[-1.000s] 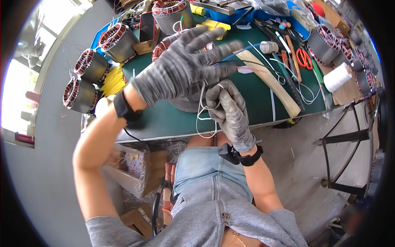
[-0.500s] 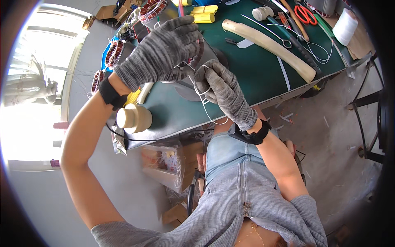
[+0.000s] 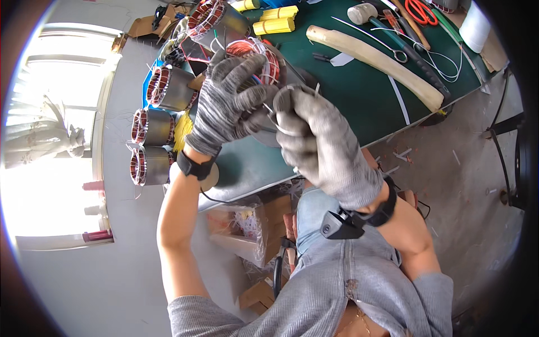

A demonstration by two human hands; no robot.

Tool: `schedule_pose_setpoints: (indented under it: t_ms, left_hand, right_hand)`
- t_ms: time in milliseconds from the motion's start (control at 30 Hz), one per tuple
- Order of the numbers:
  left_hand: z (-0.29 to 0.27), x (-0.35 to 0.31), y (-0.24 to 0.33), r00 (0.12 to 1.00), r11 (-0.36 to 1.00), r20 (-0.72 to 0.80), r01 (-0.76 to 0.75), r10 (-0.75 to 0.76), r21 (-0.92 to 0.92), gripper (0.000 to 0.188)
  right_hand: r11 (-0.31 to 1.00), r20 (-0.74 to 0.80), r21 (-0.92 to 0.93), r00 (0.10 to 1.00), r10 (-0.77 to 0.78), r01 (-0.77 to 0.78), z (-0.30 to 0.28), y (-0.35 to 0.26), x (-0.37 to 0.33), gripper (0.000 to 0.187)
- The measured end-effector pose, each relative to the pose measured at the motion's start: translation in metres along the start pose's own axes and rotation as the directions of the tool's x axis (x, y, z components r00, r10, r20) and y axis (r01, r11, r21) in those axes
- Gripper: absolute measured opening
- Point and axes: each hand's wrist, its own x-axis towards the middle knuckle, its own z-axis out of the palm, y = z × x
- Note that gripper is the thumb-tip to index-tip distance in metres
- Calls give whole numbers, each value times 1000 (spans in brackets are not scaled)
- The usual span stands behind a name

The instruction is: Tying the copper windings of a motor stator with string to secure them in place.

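Observation:
A motor stator with red and white-laced copper windings (image 3: 272,63) stands upright at the table's near side. My left hand (image 3: 227,104), in a grey knit glove, lies in front of it with its fingers apart; the hand hides part of the windings. Just to the right, my gloved right hand (image 3: 328,143) is closed in a pinch on thin white cord (image 3: 288,132), whose short end sticks up behind the thumb side. A thin metallic piece shows between the two hands, too small to name. Coloured lead wires rise from the windings.
Several more stators (image 3: 154,126) line the left edge, and another (image 3: 210,22) stands behind. Yellow strip bundles (image 3: 274,25), a pale wooden stick (image 3: 376,67), a mallet (image 3: 362,16), red scissors (image 3: 421,12) and a white thread spool (image 3: 474,31) lie on the green table (image 3: 359,106).
My left hand has moved down and right, uncovering the windings' top. The right hand has come up and nearer to the view, and the long cord loop no longer shows. The whole view has shifted.

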Motion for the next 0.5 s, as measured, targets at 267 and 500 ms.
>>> schedule_pose_setpoints:
  t_ms: [267,500]
  left_hand:
    - [4,-8,37,910,889,-265,384,-319,249,22]
    - [19,-4,55,798,802,-153,536,-583,-262,22]
  right_hand:
    - [302,405,-805,845,-348,510,-76,15,40,28]
    - [313,426,-787,835,-349,532,-90,19,41,28]
